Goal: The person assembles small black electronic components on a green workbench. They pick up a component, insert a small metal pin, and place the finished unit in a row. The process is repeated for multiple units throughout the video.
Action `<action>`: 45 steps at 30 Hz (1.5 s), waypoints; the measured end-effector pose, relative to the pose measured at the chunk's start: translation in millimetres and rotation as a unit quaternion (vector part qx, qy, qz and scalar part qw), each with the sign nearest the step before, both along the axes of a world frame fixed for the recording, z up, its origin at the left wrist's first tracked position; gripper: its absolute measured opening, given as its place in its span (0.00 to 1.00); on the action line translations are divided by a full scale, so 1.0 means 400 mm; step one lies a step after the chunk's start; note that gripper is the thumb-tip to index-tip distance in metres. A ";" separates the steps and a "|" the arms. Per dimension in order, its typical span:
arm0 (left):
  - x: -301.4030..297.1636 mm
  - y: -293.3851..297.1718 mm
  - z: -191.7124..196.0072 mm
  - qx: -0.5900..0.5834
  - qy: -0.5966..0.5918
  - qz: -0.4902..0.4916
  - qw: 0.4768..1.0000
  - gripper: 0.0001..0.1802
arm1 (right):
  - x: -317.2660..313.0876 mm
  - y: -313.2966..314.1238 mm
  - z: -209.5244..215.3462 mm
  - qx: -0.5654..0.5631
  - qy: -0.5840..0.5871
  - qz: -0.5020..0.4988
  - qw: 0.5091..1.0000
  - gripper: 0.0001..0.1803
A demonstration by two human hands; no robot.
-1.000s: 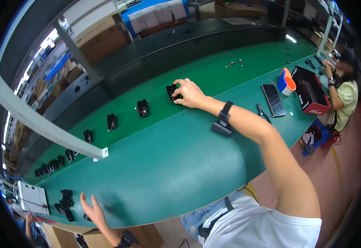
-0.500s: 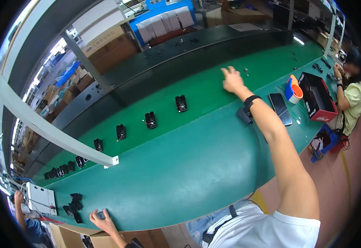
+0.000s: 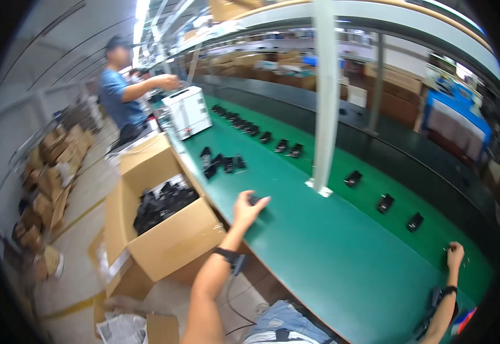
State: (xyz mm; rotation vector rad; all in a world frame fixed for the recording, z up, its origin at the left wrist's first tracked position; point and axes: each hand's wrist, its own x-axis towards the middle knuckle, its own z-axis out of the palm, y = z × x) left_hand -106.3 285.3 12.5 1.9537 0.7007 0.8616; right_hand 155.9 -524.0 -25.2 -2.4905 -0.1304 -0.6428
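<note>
My left hand (image 3: 246, 211) is curled around a small dark part (image 3: 254, 200) just above the table, near its front edge. Beyond it lies a cluster of black parts (image 3: 228, 165) on the tabletop. Far to the right, my right hand (image 3: 455, 256) is closed at the green strip, its fingertips pinched together. Whatever sits between those fingertips is too small to name. The nearest black unit to it is a boxy one (image 3: 415, 222), one of several spaced along the green strip.
An open cardboard box (image 3: 175, 249) filled with black parts (image 3: 164, 207) stands left of the table (image 3: 318, 252). A pale metal post (image 3: 324, 103) rises from the table. Past a white machine (image 3: 187, 113), another person (image 3: 121, 92) reaches out an arm.
The view has swung left, bringing the cardboard box in. My right hand's spread fingers have closed at the strip. The left hand still holds the dark part.
</note>
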 end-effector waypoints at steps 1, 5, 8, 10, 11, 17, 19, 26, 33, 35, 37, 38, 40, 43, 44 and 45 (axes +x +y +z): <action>0.027 -0.070 0.051 -0.171 -0.039 -0.077 0.981 0.41 | -0.023 0.028 0.005 0.081 0.048 -0.025 0.995 0.13; 0.088 -0.257 0.123 -0.384 -0.098 -0.306 0.866 0.25 | -0.148 0.362 0.176 0.245 0.110 0.132 0.954 0.14; 0.180 -0.444 0.179 -0.431 -0.001 -0.414 0.802 0.28 | -0.250 0.542 0.260 0.293 0.094 0.181 0.934 0.14; 0.245 -0.556 0.163 -0.459 -0.002 -0.475 0.751 0.27 | -0.257 0.615 0.251 0.345 0.090 0.242 0.903 0.13; 0.272 -0.602 0.146 -0.473 -0.014 -0.504 0.722 0.26 | -0.290 0.680 0.276 0.351 0.086 0.263 0.895 0.11; 0.280 -0.751 0.087 -0.501 -0.049 -0.639 0.582 0.35 | -0.343 0.779 0.277 0.366 0.089 0.302 0.876 0.11; 0.262 -0.751 0.074 -0.499 -0.032 -0.671 0.547 0.35 | -0.338 0.782 0.234 0.365 0.110 0.317 0.868 0.11; 0.234 -0.769 0.048 -0.519 -0.033 -0.621 0.586 0.35 | -0.343 0.778 0.185 0.323 0.130 0.310 0.885 0.09; 0.249 -0.779 0.027 -0.571 -0.040 -0.579 0.581 0.34 | -0.350 0.777 0.191 0.300 0.141 0.299 0.895 0.08; 0.264 -0.777 0.006 -0.581 -0.072 -0.594 0.551 0.36 | -0.349 0.773 0.219 0.239 0.153 0.301 0.910 0.08; 0.263 -0.776 0.019 -0.582 -0.051 -0.575 0.573 0.39 | -0.353 0.781 0.217 0.283 0.147 0.301 0.899 0.07; 0.254 -0.769 0.017 -0.579 -0.042 -0.583 0.569 0.42 | -0.351 0.775 0.196 0.265 0.144 0.300 0.905 0.06; 0.253 -0.781 0.025 -0.565 -0.057 -0.586 0.578 0.42 | -0.340 0.756 0.187 0.271 0.159 0.273 0.909 0.06; 0.264 -0.795 0.022 -0.550 -0.066 -0.597 0.580 0.43 | -0.329 0.753 0.171 0.302 0.165 0.268 0.900 0.06; 0.260 -0.791 0.016 -0.560 -0.058 -0.594 0.574 0.42 | -0.329 0.756 0.165 0.289 0.163 0.263 0.906 0.05; 0.254 -0.789 0.009 -0.571 -0.050 -0.591 0.568 0.42 | -0.329 0.752 0.153 0.275 0.161 0.258 0.912 0.05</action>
